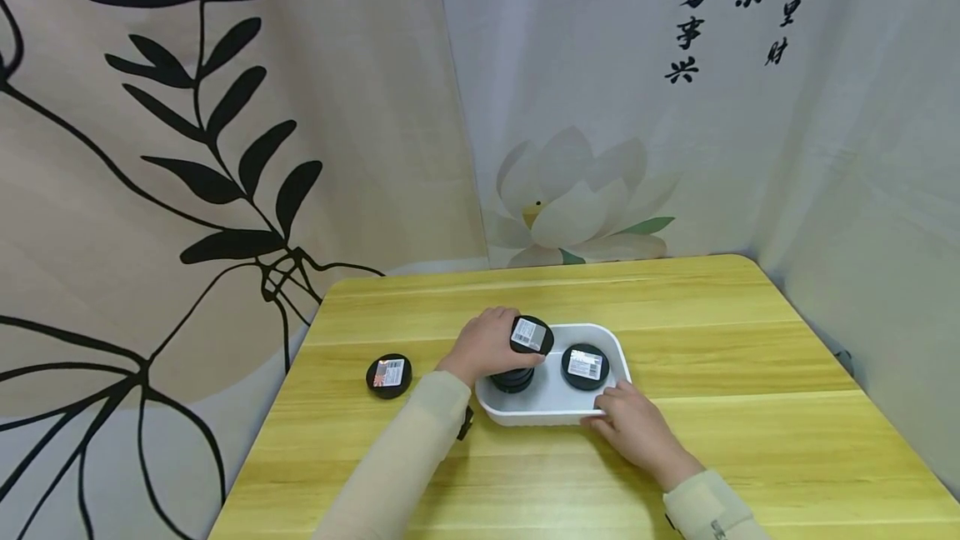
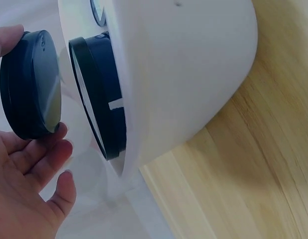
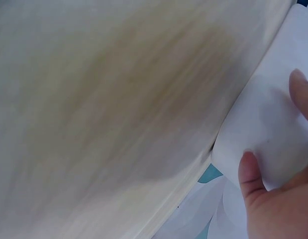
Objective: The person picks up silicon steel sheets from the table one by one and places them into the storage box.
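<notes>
My left hand (image 1: pixel 486 346) grips a flat round black container (image 1: pixel 531 335) with a barcode label, held above the left end of a white plastic tray (image 1: pixel 543 418). In the left wrist view, fingers and thumb pinch that container (image 2: pixel 24 87) by its side wall, tilted, apart from another black container (image 2: pixel 96 97) at the tray rim. Below the left hand, black containers (image 1: pixel 513 381) lie stacked inside the tray. Another labelled one (image 1: pixel 586 367) lies in its right half. My right hand (image 1: pixel 633 430) holds the tray's near right corner, thumb on the outer wall (image 3: pixel 273 134).
One more labelled black container (image 1: pixel 389 376) lies on the wooden table (image 1: pixel 720 373), left of the tray. Behind the table hangs a cloth backdrop (image 1: pixel 375 107) with printed leaves, a lotus and characters.
</notes>
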A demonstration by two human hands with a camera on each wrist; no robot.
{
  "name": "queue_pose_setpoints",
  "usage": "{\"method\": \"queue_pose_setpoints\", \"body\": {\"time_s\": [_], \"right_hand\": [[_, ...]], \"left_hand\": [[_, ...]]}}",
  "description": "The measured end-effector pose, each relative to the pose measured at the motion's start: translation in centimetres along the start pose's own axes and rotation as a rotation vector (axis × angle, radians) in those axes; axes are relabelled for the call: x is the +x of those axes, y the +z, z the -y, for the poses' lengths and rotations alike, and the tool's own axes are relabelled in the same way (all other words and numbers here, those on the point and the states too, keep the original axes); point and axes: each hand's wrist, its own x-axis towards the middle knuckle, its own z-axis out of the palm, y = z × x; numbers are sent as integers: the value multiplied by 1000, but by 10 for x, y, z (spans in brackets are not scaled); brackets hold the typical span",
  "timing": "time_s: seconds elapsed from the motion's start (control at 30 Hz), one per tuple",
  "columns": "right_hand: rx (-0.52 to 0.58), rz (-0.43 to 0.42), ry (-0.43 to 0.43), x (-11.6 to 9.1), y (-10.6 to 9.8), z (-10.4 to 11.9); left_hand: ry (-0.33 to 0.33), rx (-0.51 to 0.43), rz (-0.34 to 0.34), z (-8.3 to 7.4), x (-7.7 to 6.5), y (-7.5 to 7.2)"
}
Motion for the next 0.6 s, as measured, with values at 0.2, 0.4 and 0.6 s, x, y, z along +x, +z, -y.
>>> {"method": "queue_pose_setpoints", "body": {"time_s": [0.2,0.4,0.6], "right_hand": [[-8,4,-1,0,1,0],[-11,9,4,0,0,0],[-9,15,10,0,0,0]], "left_hand": [[11,17,15,-3,4,3],[18,1,37,-7,6,3],[44,-13,53,-11,8,2]]}}
